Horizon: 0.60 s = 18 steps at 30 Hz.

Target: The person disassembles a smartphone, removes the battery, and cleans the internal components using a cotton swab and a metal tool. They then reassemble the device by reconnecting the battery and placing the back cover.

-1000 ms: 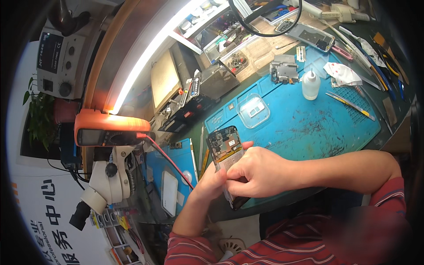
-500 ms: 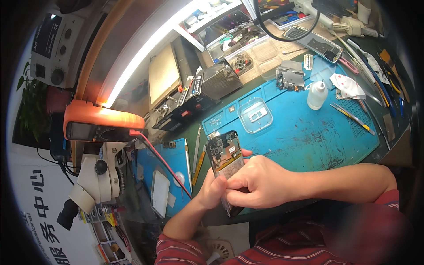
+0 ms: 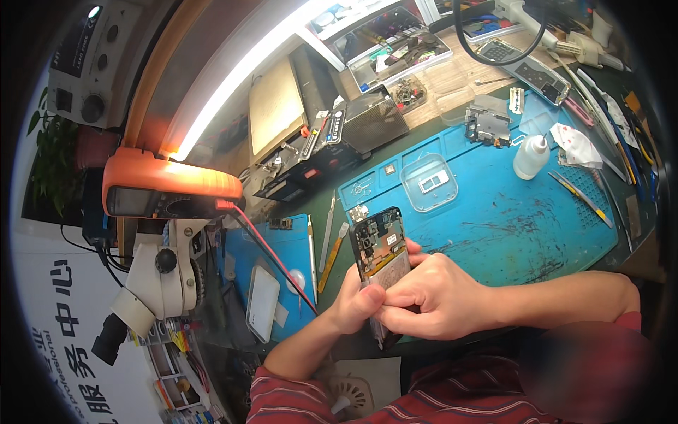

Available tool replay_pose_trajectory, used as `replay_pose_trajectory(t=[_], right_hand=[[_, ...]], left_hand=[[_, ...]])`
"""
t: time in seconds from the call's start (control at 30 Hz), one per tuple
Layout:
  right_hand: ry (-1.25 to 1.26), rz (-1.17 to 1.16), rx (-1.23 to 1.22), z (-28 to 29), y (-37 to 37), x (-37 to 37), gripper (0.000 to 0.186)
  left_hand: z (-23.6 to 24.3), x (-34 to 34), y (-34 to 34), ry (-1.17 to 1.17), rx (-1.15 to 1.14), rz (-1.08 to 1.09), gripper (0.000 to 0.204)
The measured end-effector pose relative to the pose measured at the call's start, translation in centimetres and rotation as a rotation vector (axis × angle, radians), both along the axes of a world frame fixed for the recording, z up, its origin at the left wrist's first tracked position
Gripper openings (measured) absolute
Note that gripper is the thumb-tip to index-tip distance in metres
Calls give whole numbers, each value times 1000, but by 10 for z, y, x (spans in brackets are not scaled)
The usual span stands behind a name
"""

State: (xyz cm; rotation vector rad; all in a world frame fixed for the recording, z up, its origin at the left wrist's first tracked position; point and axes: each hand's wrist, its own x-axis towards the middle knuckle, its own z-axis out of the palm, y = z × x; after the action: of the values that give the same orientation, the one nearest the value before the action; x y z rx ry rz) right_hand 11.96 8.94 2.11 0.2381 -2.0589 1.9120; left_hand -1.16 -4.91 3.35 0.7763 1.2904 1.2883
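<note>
An opened phone (image 3: 381,244), its dark circuit board and copper-coloured plate showing, is held upright and slightly tilted at the near edge of the blue mat (image 3: 480,226). My left hand (image 3: 357,304) is closed round its lower part, thumb on the left edge and fingertips showing beyond the right edge. My right hand (image 3: 441,297) has its fingers curled, pinching at the lower part of the phone beside my left thumb; whatever small piece they grip there is hidden. A clear container (image 3: 441,194) with a small white part lies on the mat above the phone.
An orange multimeter (image 3: 169,184) and white microscope (image 3: 162,290) stand at left, beside a smaller blue mat (image 3: 282,247) with a white phone (image 3: 261,304). A dropper bottle (image 3: 530,159), metal parts (image 3: 487,126) and tools (image 3: 579,194) sit at right; boxes and trays (image 3: 395,53) line the back.
The view has shifted a little, so the bench appears further right. The phone sits slightly more upright; both hands keep nearly the same grip on it.
</note>
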Motion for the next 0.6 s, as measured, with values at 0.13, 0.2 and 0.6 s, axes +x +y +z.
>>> replay_pose_trajectory(t=[0.13, 0.2, 0.6], right_hand=[[116, -48, -16, -1, -3, -1, 24], [139, -60, 0, 1, -4, 0, 25], [112, -133, -108, 5, -12, 3, 36]], left_hand=[[-6, 1, -5, -39, 18, 9, 99], [-10, 2, -7, -68, 24, 21, 99], [-27, 1, -6, -234, 186, -4, 97]])
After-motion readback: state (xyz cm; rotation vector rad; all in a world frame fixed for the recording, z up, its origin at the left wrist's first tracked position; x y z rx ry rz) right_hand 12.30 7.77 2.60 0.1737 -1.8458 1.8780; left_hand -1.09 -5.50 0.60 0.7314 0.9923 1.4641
